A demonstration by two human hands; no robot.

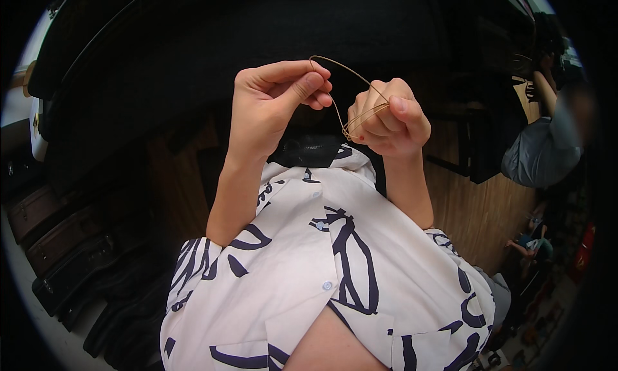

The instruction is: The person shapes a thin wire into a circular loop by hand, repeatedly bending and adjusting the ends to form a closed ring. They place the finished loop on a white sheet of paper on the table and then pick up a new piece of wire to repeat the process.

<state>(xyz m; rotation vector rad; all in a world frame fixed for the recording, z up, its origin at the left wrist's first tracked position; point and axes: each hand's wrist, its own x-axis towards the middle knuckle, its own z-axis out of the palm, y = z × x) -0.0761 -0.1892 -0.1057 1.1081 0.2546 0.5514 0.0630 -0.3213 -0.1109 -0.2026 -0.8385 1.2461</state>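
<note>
Left grip: we see the left hand [267,104] pinching the thin tan wire loop [341,91] between thumb and forefinger.
Right grip: right hand [386,116] clenched around the wire's coiled turns.
Wire: arcs between both hands, at 12 o'clock above the white black-patterned shirt [328,268].
Bystander: grey-sleeved person [544,149] at 3 o'clock.

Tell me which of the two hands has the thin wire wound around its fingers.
The right hand: tan wire coils around its curled fingers. The left hand only pinches the loop's end.
</note>
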